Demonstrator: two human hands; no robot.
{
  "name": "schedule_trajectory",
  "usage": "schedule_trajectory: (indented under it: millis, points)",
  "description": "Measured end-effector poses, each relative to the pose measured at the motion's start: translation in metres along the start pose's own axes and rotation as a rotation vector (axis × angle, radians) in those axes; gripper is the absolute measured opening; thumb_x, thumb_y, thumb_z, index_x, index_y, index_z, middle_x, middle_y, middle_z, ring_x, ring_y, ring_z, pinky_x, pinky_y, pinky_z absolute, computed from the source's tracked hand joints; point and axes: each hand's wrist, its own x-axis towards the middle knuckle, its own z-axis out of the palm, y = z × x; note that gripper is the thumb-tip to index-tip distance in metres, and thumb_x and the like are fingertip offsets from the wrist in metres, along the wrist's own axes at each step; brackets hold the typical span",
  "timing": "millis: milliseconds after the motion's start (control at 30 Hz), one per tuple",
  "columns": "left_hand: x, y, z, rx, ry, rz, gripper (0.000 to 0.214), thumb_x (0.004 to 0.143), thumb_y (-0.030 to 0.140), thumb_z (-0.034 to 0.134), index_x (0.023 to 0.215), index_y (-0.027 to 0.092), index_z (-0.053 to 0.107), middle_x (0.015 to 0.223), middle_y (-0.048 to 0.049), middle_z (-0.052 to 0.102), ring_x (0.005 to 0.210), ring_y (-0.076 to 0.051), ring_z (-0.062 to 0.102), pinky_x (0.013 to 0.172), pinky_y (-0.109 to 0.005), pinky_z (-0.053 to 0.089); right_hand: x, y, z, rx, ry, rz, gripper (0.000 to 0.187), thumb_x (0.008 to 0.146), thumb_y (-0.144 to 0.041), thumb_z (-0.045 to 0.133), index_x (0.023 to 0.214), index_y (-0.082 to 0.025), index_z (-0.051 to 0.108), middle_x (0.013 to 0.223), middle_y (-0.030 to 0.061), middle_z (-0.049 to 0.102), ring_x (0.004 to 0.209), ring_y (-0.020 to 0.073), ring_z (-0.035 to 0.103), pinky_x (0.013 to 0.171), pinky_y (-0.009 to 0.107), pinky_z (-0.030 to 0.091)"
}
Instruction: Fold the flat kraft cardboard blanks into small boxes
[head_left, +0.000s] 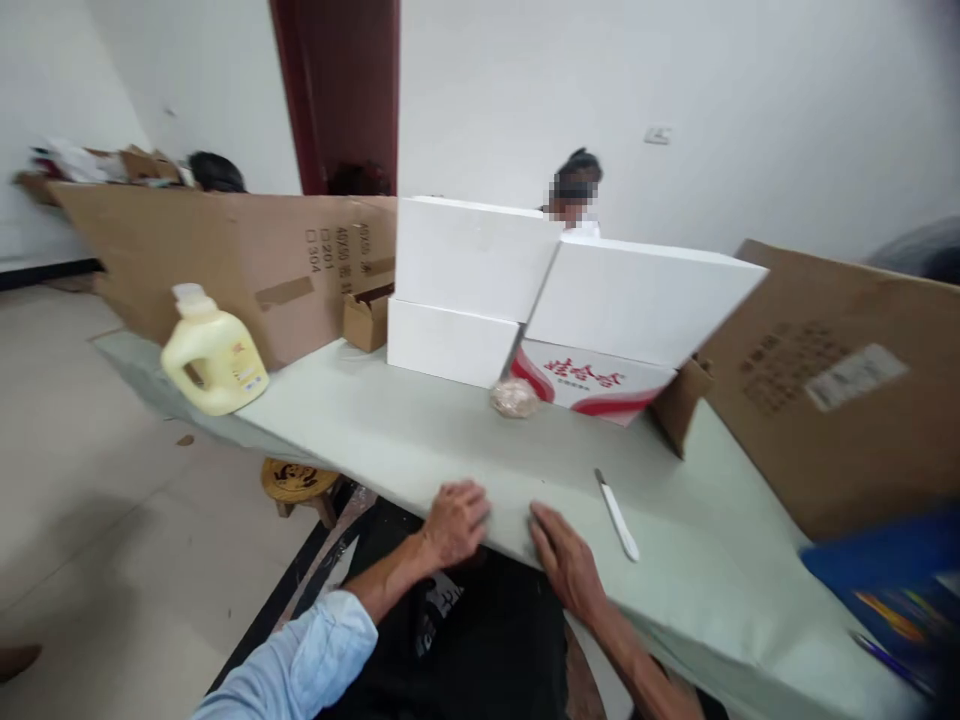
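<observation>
My left hand (454, 522) rests on the near edge of the table, its fingers loosely bent and no object visible in them. Beside it, my right hand (566, 560) lies at the same edge with fingers stretched forward, holding nothing. A small knife with a white handle (619, 520) lies on the pale green tablecloth (420, 430), to the right of my right hand and apart from it. Beyond both hands, a crumpled bundle in clear plastic (514, 398) sits against the boxes.
Stacked white boxes (476, 260) and a red-and-white printed box (592, 380) stand at the back. A yellow jug (214, 355) is at left, near a cardboard panel (225, 260). Another cardboard panel (840, 400) and a blue packet (892, 580) are right. A person (576, 195) is behind.
</observation>
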Motion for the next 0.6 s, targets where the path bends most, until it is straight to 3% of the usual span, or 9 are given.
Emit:
schedule_trajectory:
  millis: [100,133,200,300,433,600]
  points:
    - [-0.033,0.007,0.012,-0.050,-0.099,0.177,0.026,0.093,0.035,0.072,0.115,0.024,0.077,0.138,-0.0120,0.073,0.136,-0.033,0.062,0.109,-0.046,0.052,-0.011,-0.029,0.000,0.203,-0.328,-0.127,0.032,0.109,-0.041,0.050,0.114,-0.029,0.079,0.112,0.0093,0.080,0.095,0.0250,0.078,0.083,0.035,0.066]
    - [-0.044,0.005,0.012,-0.090,-0.156,0.229,0.021,0.092,0.034,0.073,0.109,0.025,0.079,0.126,-0.0094,0.078,0.126,-0.029,0.069,0.101,-0.040,0.056,-0.010,-0.029,-0.004,0.229,-0.338,-0.152,0.031,0.109,-0.040,0.051,0.110,-0.030,0.080,0.109,0.0092,0.080,0.091,0.0245,0.078,0.079,0.034,0.066]
    - [-0.056,-0.002,0.003,-0.168,-0.216,0.272,0.014,0.091,0.031,0.073,0.101,0.026,0.081,0.106,-0.0051,0.082,0.107,-0.023,0.076,0.089,-0.031,0.058,0.003,-0.020,-0.009,0.222,-0.216,-0.201,0.029,0.108,-0.041,0.053,0.105,-0.030,0.080,0.103,0.0090,0.080,0.088,0.0256,0.078,0.077,0.035,0.066]
    - [-0.045,-0.026,-0.033,-0.214,-0.111,0.168,0.015,0.091,0.025,0.070,0.099,0.023,0.082,0.099,-0.0047,0.083,0.096,-0.020,0.077,0.089,-0.029,0.058,0.033,0.008,-0.008,0.127,-0.002,-0.217,0.027,0.105,-0.046,0.058,0.104,-0.029,0.078,0.101,0.0093,0.079,0.092,0.0293,0.078,0.082,0.041,0.066]
    - [-0.004,-0.087,-0.094,-0.202,0.142,-0.144,0.017,0.086,0.019,0.070,0.096,0.019,0.083,0.097,-0.0063,0.081,0.087,-0.019,0.075,0.084,-0.029,0.059,0.045,0.039,0.009,0.017,0.038,-0.265,0.028,0.105,-0.047,0.055,0.108,-0.028,0.076,0.101,0.0085,0.079,0.092,0.0295,0.078,0.085,0.045,0.064]
    - [0.042,-0.189,-0.155,-0.126,0.269,-0.341,0.017,0.081,0.015,0.071,0.095,0.016,0.081,0.098,-0.0073,0.078,0.079,-0.017,0.070,0.076,-0.028,0.058,0.021,0.073,0.026,-0.023,0.055,-0.319,0.028,0.099,-0.041,0.056,0.117,-0.037,0.077,0.105,0.0067,0.080,0.095,0.0315,0.077,0.086,0.050,0.063]
